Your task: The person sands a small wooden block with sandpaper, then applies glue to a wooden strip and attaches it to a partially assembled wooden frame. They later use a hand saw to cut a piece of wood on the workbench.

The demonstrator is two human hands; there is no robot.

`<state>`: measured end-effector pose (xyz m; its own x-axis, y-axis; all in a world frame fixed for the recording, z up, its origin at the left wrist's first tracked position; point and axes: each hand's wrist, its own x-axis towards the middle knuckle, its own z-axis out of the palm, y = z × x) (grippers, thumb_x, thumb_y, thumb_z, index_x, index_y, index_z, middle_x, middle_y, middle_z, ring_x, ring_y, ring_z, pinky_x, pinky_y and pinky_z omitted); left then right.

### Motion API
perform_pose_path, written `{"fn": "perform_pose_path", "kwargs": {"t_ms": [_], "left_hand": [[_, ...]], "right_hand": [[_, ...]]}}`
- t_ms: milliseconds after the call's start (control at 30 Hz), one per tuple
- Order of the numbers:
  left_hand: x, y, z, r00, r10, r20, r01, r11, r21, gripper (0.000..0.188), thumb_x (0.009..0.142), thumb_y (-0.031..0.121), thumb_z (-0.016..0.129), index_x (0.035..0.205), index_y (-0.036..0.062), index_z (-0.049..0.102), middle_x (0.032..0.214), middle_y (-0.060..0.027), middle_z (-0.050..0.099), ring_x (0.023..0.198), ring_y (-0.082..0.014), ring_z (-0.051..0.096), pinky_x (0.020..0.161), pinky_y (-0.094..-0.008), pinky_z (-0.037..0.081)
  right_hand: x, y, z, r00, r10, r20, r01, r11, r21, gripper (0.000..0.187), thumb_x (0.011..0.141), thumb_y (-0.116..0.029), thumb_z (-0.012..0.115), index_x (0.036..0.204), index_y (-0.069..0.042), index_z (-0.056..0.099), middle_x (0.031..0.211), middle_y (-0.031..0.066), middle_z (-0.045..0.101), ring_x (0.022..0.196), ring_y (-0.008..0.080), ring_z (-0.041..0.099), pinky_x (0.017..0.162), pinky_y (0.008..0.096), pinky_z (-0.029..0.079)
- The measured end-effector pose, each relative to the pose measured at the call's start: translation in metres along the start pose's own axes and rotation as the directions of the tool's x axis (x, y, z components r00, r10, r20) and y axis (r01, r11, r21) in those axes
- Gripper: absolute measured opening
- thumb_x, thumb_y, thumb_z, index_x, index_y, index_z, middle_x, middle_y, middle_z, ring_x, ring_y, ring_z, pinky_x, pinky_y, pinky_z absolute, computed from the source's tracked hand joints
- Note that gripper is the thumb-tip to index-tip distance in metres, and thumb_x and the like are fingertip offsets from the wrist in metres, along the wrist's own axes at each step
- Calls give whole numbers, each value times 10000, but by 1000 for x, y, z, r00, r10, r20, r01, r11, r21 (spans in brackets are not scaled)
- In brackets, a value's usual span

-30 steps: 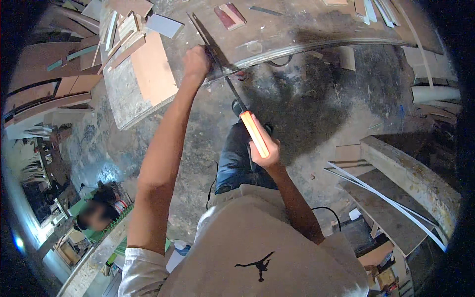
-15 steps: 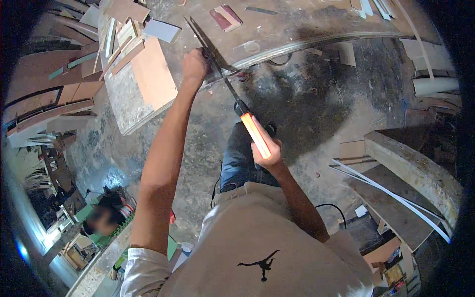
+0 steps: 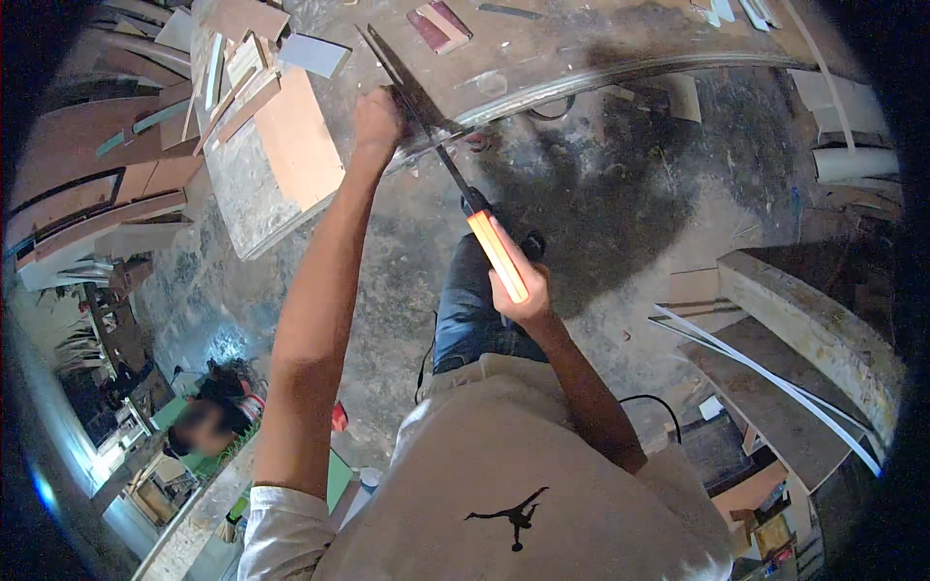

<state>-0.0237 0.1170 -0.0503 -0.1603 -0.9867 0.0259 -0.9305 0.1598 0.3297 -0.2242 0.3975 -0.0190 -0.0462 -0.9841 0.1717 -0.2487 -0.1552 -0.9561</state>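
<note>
In my right hand (image 3: 526,292) is a handsaw (image 3: 496,254) with a bright orange handle, the fingers wrapped round it. Its long, narrow dark blade slants up and left across the curved edge of the workbench (image 3: 542,95), the tip over the bench top. My left hand (image 3: 378,121) is closed at that edge, just left of the blade. Whatever its fingers grip is hidden behind the hand and the blade's shadow.
A flat tan board (image 3: 302,136), wood offcuts (image 3: 250,107) and a grey block (image 3: 316,55) lie on the bench's left part. Beyond the saw tip is a maroon piece (image 3: 439,26). White strips (image 3: 775,378) lie at right. Someone (image 3: 208,426) is low at left.
The whole view has shifted slightly, with the bench a little higher in it. Both hands and the saw stay at nearly the same place on the bench edge.
</note>
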Motion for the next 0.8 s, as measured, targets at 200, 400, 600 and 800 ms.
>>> {"fn": "perform_pose_path", "kwargs": {"t_ms": [200,400,600,800], "left_hand": [[1,-22,5,999,18,-33,-19,1000,-10,169,808,108,592,903,29,708,913,-254,672,895,-448,636,799,-532,516],[-7,0,-6,996,1,-86,-2,1000,-5,187,805,109,599,942,35,703,922,-265,669,897,-463,637,798,-534,517],[-4,-9,7,997,-6,-76,14,995,98,180,802,91,601,936,17,695,913,-290,666,880,-481,643,794,-533,521],[7,1,0,998,-58,-5,58,997,46,149,828,104,577,857,-12,666,888,-285,666,875,-472,650,805,-535,519]], "right_hand": [[7,-9,0,999,37,9,-38,996,83,615,787,80,573,1393,35,474,1357,181,577,1191,267,620,939,325,523],[-4,4,-6,998,-65,-11,64,998,-17,609,795,80,573,1393,53,463,1366,198,565,1210,283,606,958,324,510],[16,-1,4,1000,-10,-3,10,997,77,571,811,88,567,1372,68,466,1377,232,538,1263,308,559,970,324,504],[-6,-1,-10,998,-62,-25,62,998,-15,602,790,89,571,1383,60,468,1383,195,555,1232,290,589,971,322,499]]}}
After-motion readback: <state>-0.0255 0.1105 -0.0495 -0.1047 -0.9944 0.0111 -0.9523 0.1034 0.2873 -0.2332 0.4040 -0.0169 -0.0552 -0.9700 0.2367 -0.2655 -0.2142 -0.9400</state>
